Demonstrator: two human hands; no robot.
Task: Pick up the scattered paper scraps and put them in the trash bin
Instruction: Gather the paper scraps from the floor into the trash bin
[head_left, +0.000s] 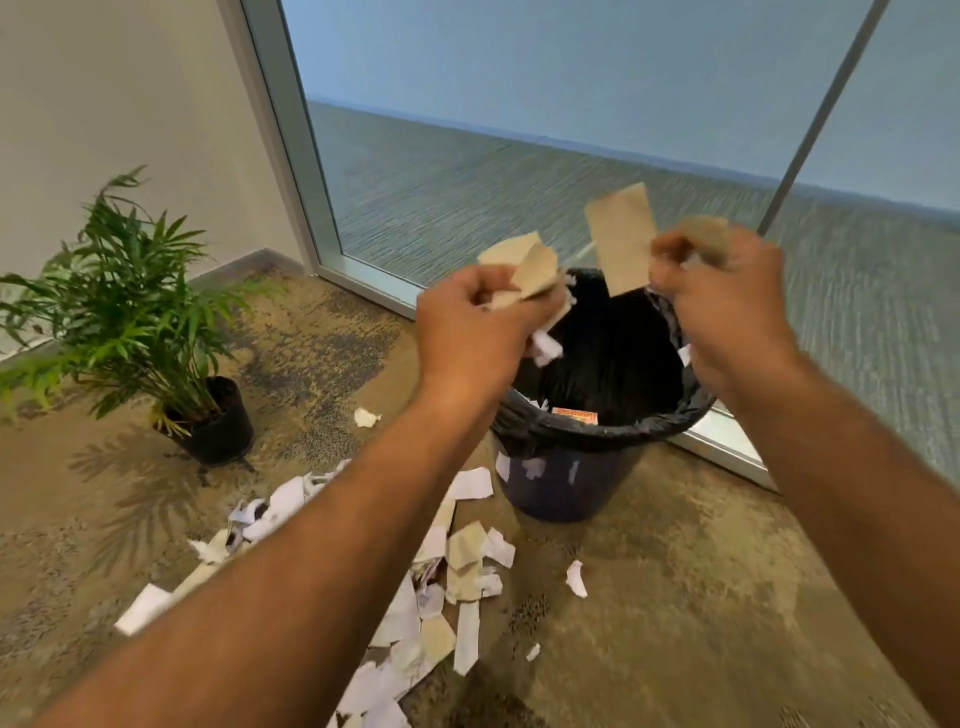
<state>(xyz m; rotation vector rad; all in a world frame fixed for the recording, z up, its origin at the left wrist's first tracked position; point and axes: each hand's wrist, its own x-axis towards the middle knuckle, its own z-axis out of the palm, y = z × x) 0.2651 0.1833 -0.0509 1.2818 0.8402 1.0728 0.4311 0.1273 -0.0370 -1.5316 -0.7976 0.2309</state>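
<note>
Two bare forearms reach forward over a round dark trash bin (566, 483) lined with a black plastic bag (613, 426) that folds over its rim. The left hand (467, 332) is raised above the bin's left edge, its fingers (488, 291) curled round a bunch of torn tan and white paper pieces (524, 270). The right hand (727, 306) is raised above the bin's right edge, its fingers (670, 260) pinching a flat tan paper rectangle (621, 239) that stands up above the bin's mouth, with more crumpled tan paper bunched behind the knuckles. The mouth of the bin lies open between the two hands. Inside, low down, lies a small orange printed card (574, 414); its print is too small to read. A few white bits cling to the bin's outer wall.

The bin stands on mottled brown carpet (701, 571), just beside the metal bottom rail of a frosted glass wall (519, 130) that runs behind it. A heap of scattered white and tan paper scraps (447, 587) lies on the carpet in front and to the left of the bin, partly hidden under the left forearm. One lone white scrap (367, 417) lies apart, towards a green leafy plant in a black pot (218, 426) by the white wall. Bare carpet spreads to the right of the bin.
</note>
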